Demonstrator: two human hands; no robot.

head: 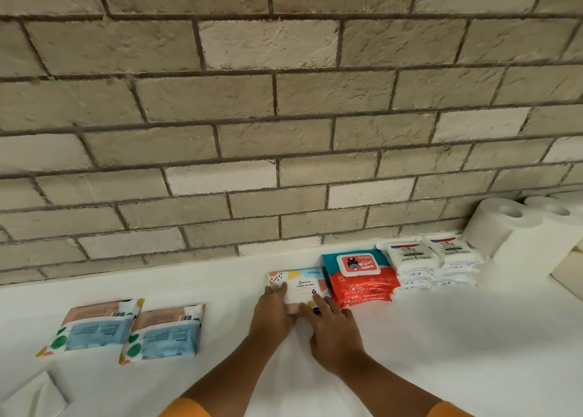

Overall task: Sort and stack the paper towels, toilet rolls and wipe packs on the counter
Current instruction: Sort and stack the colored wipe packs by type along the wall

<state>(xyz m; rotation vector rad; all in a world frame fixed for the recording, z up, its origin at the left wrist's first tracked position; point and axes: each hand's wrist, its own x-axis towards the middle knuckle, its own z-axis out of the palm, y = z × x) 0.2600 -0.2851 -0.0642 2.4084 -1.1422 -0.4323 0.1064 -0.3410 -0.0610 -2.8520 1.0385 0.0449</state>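
A colourful Stalova wipe pack (301, 285) lies on the white counter (441, 337) near the brick wall. My left hand (273, 314) grips its left end and my right hand (331, 328) lies on its right front corner with the fingers stretched over it. Directly to the right stands a stack of red and teal baby wipe packs (359, 276), then two stacks of white Dove wipe packs (433, 263). Two more Stalova packs (126, 330) lie face down side by side at the left. White paper rolls (517, 224) stand upright at the far right.
The brick wall (284, 117) runs along the back of the counter. A white folded paper item (34, 396) sits at the bottom left corner. A pale box edge (568, 278) shows at the right, in front of the rolls.
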